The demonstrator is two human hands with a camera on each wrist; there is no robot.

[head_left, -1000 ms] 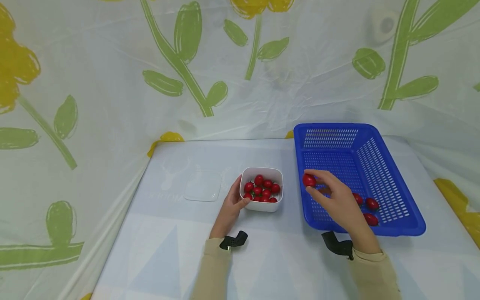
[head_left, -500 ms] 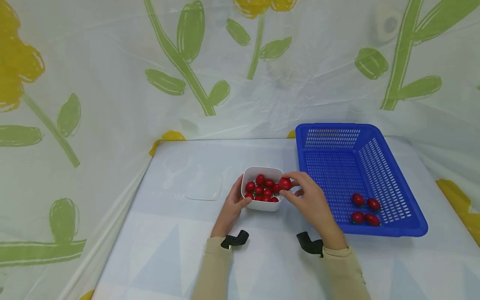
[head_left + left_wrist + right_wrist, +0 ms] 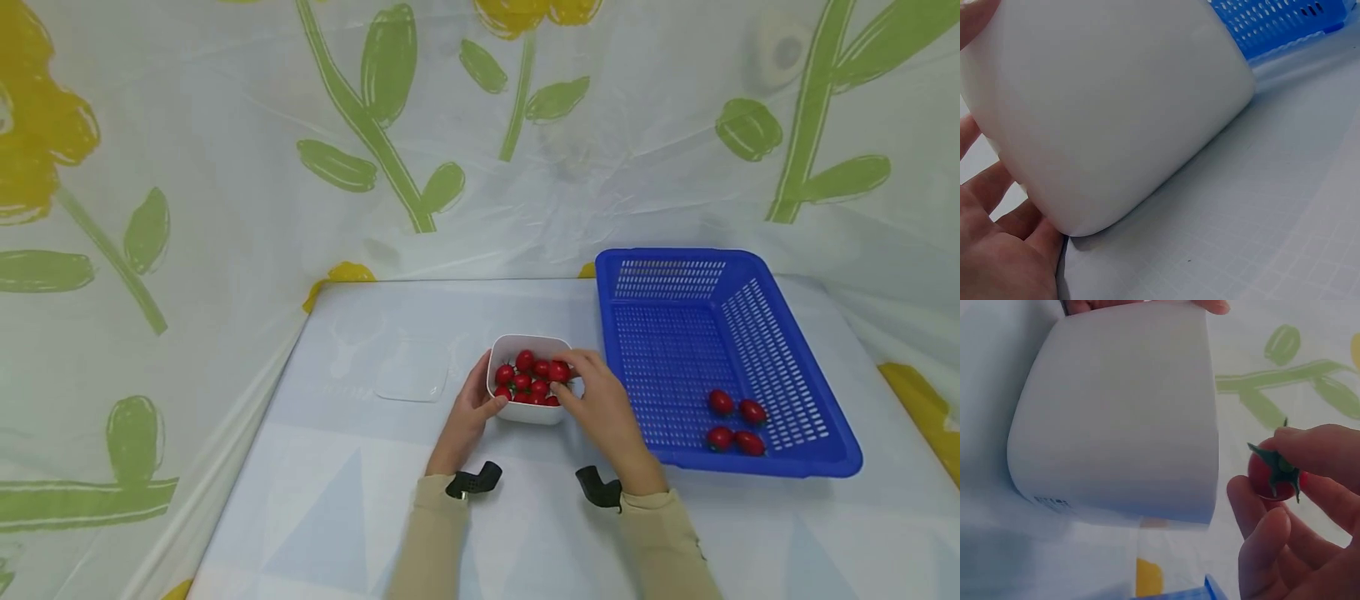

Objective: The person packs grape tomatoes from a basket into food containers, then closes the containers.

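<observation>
A white square container [image 3: 531, 413] with several cherry tomatoes [image 3: 521, 382] in it stands on the table. My left hand [image 3: 467, 418] holds its left side, the thumb over the near rim; in the left wrist view, fingers [image 3: 997, 194] lie along its wall. Over the container's right rim, my right hand [image 3: 603, 408] pinches one cherry tomato [image 3: 558, 372] between thumb and fingertips. The right wrist view shows this red cherry tomato [image 3: 1266, 475] with its green calyx, just beyond the container's rim.
A blue perforated basket [image 3: 675, 460] stands to the right, with several tomatoes [image 3: 735, 423] in its near right corner. A clear plastic lid [image 3: 411, 372] lies left of the container. A flower-patterned curtain [image 3: 300, 225] hangs behind the table.
My right hand has moved left from above the basket to the container's right rim, carrying the tomato. My left hand keeps its hold on the container.
</observation>
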